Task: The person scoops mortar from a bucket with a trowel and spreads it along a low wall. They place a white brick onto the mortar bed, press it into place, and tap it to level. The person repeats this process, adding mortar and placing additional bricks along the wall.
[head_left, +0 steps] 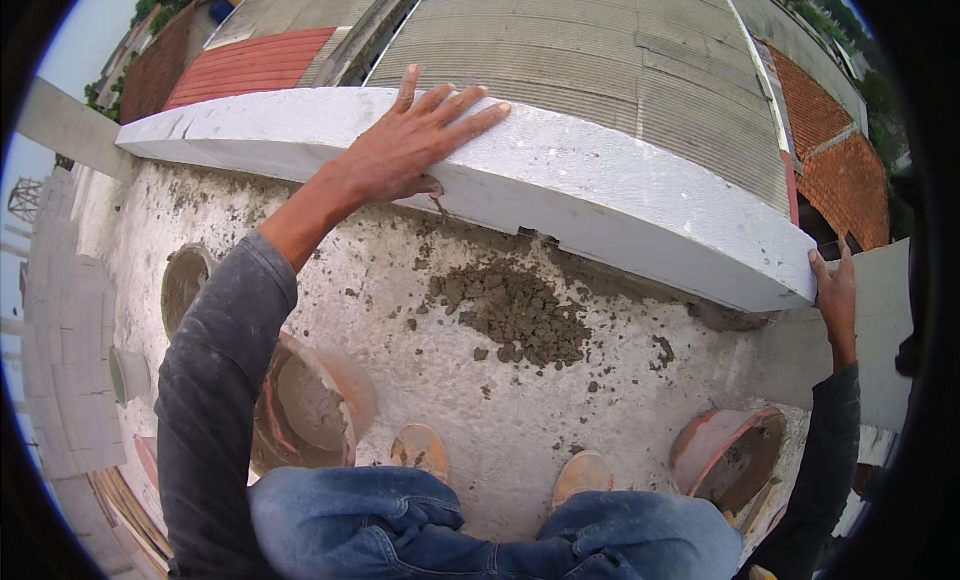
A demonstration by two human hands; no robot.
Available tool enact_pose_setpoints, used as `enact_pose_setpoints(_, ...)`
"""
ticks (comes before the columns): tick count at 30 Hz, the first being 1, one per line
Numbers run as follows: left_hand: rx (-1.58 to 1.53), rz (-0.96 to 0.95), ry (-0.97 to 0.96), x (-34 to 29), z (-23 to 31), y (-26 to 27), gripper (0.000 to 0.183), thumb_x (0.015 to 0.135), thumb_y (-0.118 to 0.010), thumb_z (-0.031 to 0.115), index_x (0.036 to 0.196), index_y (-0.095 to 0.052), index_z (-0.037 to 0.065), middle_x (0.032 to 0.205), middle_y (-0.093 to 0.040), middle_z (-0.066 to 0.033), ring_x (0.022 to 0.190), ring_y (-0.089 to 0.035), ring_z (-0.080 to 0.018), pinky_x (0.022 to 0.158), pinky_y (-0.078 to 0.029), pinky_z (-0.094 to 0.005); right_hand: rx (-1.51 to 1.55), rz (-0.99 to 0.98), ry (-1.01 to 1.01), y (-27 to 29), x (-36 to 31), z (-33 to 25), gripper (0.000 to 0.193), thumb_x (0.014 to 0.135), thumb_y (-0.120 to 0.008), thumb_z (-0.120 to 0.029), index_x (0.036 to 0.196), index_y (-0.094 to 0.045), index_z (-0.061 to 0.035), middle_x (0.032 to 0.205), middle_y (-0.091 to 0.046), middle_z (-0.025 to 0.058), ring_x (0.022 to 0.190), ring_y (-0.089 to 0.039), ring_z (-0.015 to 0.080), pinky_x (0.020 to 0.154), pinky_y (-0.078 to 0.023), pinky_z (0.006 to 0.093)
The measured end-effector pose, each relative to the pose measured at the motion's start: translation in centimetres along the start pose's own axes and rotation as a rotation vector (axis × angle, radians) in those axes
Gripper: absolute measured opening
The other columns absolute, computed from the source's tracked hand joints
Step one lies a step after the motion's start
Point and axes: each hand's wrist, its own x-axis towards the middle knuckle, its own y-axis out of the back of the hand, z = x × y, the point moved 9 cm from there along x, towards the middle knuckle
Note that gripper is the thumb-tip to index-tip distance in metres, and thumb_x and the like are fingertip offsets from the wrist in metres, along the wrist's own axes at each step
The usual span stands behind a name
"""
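Observation:
A low wall of long white blocks [620, 185] runs across in front of me, between two grey uprights. My left hand [405, 145] lies on its top with the fingers spread, the thumb hanging over the near face. At the wall's right end my right hand [835, 285] touches the corner, fingers stretched out beside the grey upright. A heap of crumbly wet mortar [525, 315] lies on the floor below the wall. Between the blocks' foot and the floor, a dark mortar line shows in places.
By my left leg stands a bucket of mortar [350, 380], with a grey bucket [185, 285] farther off. Another mortar bucket [715, 445] tilts near my right leg. Grey blocks [65, 370] are stacked at far left. Corrugated roofs [540, 50] lie beyond the wall.

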Motion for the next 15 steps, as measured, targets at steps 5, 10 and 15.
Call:
enact_pose_setpoints(5, 0.043, 0.015, -0.020, -0.1, 0.5, 0.5, 0.137, 0.060, -0.101, 0.018, 0.170, -0.022, 0.039, 0.177, -0.027, -0.0028, 0.161, -0.030, -0.0323, 0.136, -0.012, -0.0633, -0.002, 0.072, 0.038, 0.5, -0.4, -0.1, 0.083, 0.103, -0.069, -0.050, 0.165, -0.037, -0.0030, 0.106, -0.071, 0.0216, 0.090, -0.068, 0.0265, 0.087, -0.055, 0.0413)
enact_pose_setpoints(10, 0.061, -0.029, 0.029, -0.2, 0.3, 0.1, 0.139, 0.061, -0.102, 0.023, 0.171, -0.018, 0.040, 0.179, -0.022, 0.0013, 0.163, -0.023, -0.0268, 0.138, -0.008, -0.0583, 0.118, 0.177, 0.225, 2.1, -2.0, -2.1, 0.063, 0.110, -0.061, -0.039, 0.159, -0.046, -0.0025, 0.126, -0.071, 0.0228, 0.115, -0.070, 0.0305, 0.105, -0.051, 0.0423)
enact_pose_setpoints(15, 0.026, -0.073, 0.011, -0.9, 0.7, 0.7, 0.146, 0.055, -0.105, 0.046, 0.172, -0.019, 0.036, 0.178, -0.023, -0.0060, 0.164, -0.022, -0.0328, 0.135, -0.008, -0.0642, 0.196, 0.277, 0.402, 5.2, -7.1, -6.7, 0.032, 0.113, -0.057, -0.021, 0.136, -0.068, -0.0015, 0.128, -0.070, 0.0166, 0.116, -0.067, 0.0251, 0.100, -0.053, 0.0370)
